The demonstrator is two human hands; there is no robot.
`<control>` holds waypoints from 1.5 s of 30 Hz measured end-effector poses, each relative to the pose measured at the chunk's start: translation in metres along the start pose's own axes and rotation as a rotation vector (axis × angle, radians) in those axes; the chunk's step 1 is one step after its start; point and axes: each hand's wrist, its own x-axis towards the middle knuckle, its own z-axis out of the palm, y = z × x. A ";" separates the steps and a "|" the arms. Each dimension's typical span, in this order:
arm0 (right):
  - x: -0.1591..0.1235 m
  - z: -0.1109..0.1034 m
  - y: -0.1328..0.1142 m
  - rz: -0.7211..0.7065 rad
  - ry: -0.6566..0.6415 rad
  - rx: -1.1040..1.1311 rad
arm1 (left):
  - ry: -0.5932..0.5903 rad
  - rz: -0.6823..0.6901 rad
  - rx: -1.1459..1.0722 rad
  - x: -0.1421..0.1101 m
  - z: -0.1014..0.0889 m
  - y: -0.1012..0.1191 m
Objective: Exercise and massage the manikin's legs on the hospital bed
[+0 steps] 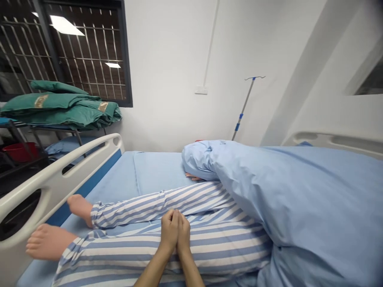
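Note:
A figure in blue-and-white striped pyjama trousers (167, 239) lies on a hospital bed, bare feet (48, 239) toward the white footboard. My left hand (169, 231) and my right hand (184, 233) are pressed side by side, fingers closed together, resting on the striped leg near the knee. Nothing shows inside either hand. A light blue blanket (293, 195) is folded back over the upper body at the right; a hand of the lying figure (194, 177) peeks from under its edge.
White footboard (60, 171) at left, a side rail (335, 141) at the far right. A drip pole (243, 107) leans by the white wall. Folded green bedding (60, 105) lies on a rack under a barred window. A red basin (18, 151) sits lower left.

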 end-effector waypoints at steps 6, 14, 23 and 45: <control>-0.001 -0.001 0.002 0.032 -0.068 0.047 | 0.014 -0.044 0.139 -0.012 -0.004 -0.041; 0.004 -0.001 0.005 0.096 -0.156 0.058 | -0.002 -0.022 0.226 -0.013 -0.007 -0.042; 0.011 -0.023 -0.013 -0.076 -0.282 -0.212 | -0.118 0.036 0.253 -0.010 -0.009 -0.039; 0.003 -0.030 0.006 -0.072 -0.083 -0.034 | -0.042 -0.047 -0.006 -0.012 0.018 -0.016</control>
